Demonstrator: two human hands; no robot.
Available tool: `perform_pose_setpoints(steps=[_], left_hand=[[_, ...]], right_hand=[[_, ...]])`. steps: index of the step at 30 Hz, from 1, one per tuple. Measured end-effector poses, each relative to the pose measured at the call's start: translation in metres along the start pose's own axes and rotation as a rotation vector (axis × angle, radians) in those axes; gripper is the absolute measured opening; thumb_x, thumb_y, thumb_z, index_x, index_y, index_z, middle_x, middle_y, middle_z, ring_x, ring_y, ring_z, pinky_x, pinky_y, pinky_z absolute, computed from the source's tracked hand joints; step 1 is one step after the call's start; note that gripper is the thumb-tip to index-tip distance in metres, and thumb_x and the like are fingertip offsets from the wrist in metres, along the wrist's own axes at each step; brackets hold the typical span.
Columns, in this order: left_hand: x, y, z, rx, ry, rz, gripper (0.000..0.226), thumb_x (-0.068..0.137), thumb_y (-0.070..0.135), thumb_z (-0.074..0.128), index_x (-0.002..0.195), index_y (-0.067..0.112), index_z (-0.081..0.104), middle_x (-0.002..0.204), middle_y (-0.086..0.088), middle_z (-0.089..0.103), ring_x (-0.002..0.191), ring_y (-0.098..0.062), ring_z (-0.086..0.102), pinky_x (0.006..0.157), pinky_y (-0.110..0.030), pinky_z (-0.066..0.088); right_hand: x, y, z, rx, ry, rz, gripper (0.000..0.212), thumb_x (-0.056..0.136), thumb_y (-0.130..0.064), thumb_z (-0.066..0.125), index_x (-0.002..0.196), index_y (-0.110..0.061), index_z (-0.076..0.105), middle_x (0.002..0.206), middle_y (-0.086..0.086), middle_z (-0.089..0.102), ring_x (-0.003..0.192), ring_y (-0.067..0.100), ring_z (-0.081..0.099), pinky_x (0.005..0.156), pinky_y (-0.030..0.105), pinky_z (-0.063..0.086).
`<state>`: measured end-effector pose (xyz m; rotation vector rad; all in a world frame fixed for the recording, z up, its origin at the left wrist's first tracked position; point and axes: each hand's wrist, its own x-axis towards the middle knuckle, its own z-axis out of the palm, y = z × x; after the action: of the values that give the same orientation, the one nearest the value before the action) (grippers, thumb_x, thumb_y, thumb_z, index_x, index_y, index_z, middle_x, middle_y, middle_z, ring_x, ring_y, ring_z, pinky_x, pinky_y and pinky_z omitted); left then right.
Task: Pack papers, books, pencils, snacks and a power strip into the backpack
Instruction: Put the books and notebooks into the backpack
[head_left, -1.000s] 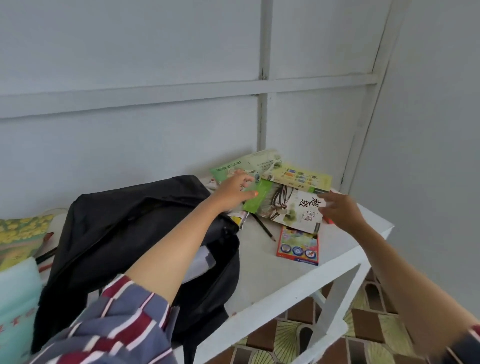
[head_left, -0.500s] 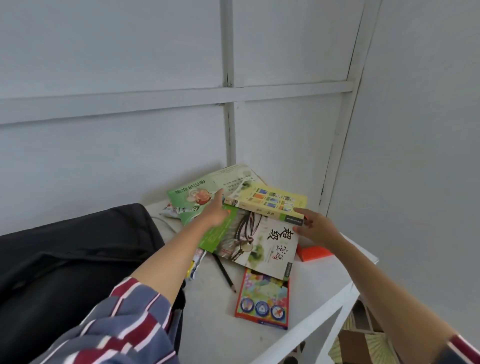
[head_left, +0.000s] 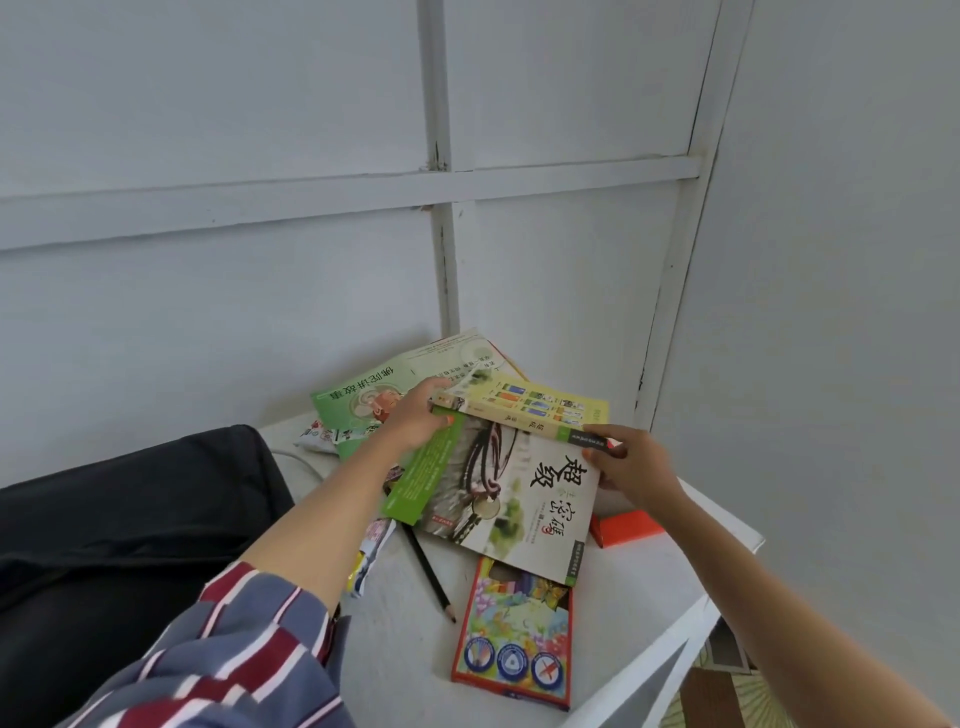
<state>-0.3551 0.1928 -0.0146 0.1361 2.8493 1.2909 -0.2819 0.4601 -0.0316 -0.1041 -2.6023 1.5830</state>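
Observation:
A pile of books lies in the table's far corner. My left hand (head_left: 415, 418) grips the left end of the yellow book (head_left: 535, 405) on top, and my right hand (head_left: 631, 467) grips its right end. Under it lies a white book with a green flap (head_left: 498, 499), and behind it a green picture book (head_left: 363, 395). A coloured pencil box (head_left: 514, 644) and a loose black pencil (head_left: 428, 574) lie nearer to me. Snack wrappers (head_left: 371, 551) poke out beside my left arm. The black backpack (head_left: 130, 519) lies at the left.
An orange box (head_left: 626, 527) sits by my right wrist near the white table's (head_left: 649, 587) right edge. Grey panelled walls (head_left: 519, 249) close in the corner behind and to the right. Patterned floor shows beyond the table's front corner.
The view has closed in on the book pile. My right hand moved from the white book's edge up to the yellow book's right end, and my left hand shifted onto its left end.

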Motion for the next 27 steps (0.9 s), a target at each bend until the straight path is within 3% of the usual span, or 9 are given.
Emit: perform_pose_setpoints(steps=[2,4,8,11,13,17,23,25,27], left_hand=[[-0.002,0.008,-0.004,-0.018,0.014,0.016,0.053,0.088,0.003,0.059,0.136,0.019,0.043,0.142,-0.011,0.042,0.113,-0.021,0.052,0.082,-0.024,0.040],[-0.002,0.012,-0.008,-0.035,0.027,0.031,0.051,0.088,0.005,0.060,0.134,0.020,0.046,0.137,-0.011,0.047,0.124,-0.027,0.047,0.093,-0.030,0.038],[-0.004,0.018,-0.016,-0.067,0.071,0.052,0.043,0.086,0.009,0.064,0.123,0.028,0.052,0.120,-0.015,0.058,0.105,-0.033,0.058,0.078,-0.029,0.042],[-0.007,0.026,-0.022,-0.104,0.114,0.078,0.038,0.086,0.008,0.064,0.118,0.026,0.054,0.100,-0.013,0.063,0.082,-0.030,0.062,0.068,-0.034,0.046],[-0.010,0.032,-0.025,-0.104,0.144,0.099,0.039,0.087,0.008,0.063,0.122,0.020,0.053,0.087,-0.009,0.060,0.072,-0.023,0.057,0.063,-0.030,0.043],[-0.014,0.040,-0.030,-0.132,0.201,0.119,0.034,0.088,0.008,0.062,0.118,0.022,0.055,0.083,-0.008,0.060,0.071,-0.020,0.057,0.059,-0.025,0.042],[-0.015,0.040,-0.036,-0.151,0.266,0.130,0.031,0.085,0.010,0.065,0.104,0.033,0.057,0.089,-0.024,0.063,0.081,-0.034,0.061,0.083,-0.049,0.050],[-0.018,0.044,-0.040,-0.158,0.287,0.144,0.032,0.086,0.010,0.065,0.105,0.034,0.056,0.087,-0.026,0.062,0.077,-0.031,0.059,0.079,-0.048,0.050],[-0.022,0.049,-0.046,-0.153,0.304,0.157,0.030,0.087,0.011,0.064,0.107,0.031,0.056,0.081,-0.023,0.059,0.073,-0.026,0.055,0.069,-0.037,0.045]], right_hand=[[-0.001,-0.001,-0.002,0.054,0.069,-0.025,0.033,0.088,-0.006,0.062,0.120,-0.009,0.061,0.082,0.014,0.067,0.070,0.016,0.065,0.053,0.016,0.054],[-0.003,-0.004,-0.003,0.027,0.119,-0.091,0.030,0.088,-0.007,0.061,0.117,-0.011,0.063,0.081,0.018,0.068,0.063,0.011,0.062,0.046,0.009,0.047],[-0.002,-0.010,-0.004,-0.094,0.221,-0.240,0.025,0.088,-0.011,0.061,0.113,-0.017,0.066,0.081,0.015,0.069,0.064,0.024,0.062,0.047,0.011,0.042],[0.001,-0.016,-0.006,-0.136,0.293,-0.333,0.025,0.088,-0.009,0.061,0.112,-0.012,0.067,0.073,0.006,0.064,0.057,0.014,0.053,0.052,0.010,0.037],[0.003,-0.019,-0.006,-0.136,0.317,-0.360,0.025,0.088,-0.007,0.060,0.112,-0.010,0.066,0.073,0.006,0.062,0.057,0.013,0.047,0.057,0.021,0.037],[0.009,-0.024,-0.004,-0.128,0.331,-0.387,0.025,0.090,-0.007,0.057,0.113,-0.009,0.065,0.082,0.015,0.067,0.064,0.019,0.050,0.062,0.026,0.037],[0.015,-0.031,-0.004,-0.139,0.358,-0.431,0.025,0.091,-0.008,0.056,0.114,-0.009,0.065,0.084,0.015,0.067,0.067,0.021,0.052,0.061,0.024,0.037],[0.018,-0.035,-0.007,-0.142,0.352,-0.459,0.025,0.091,-0.009,0.056,0.115,-0.008,0.064,0.085,0.016,0.067,0.068,0.022,0.052,0.060,0.024,0.037],[0.020,-0.041,-0.010,-0.154,0.348,-0.487,0.026,0.092,-0.010,0.055,0.117,-0.008,0.063,0.087,0.017,0.066,0.072,0.025,0.054,0.064,0.027,0.040]])
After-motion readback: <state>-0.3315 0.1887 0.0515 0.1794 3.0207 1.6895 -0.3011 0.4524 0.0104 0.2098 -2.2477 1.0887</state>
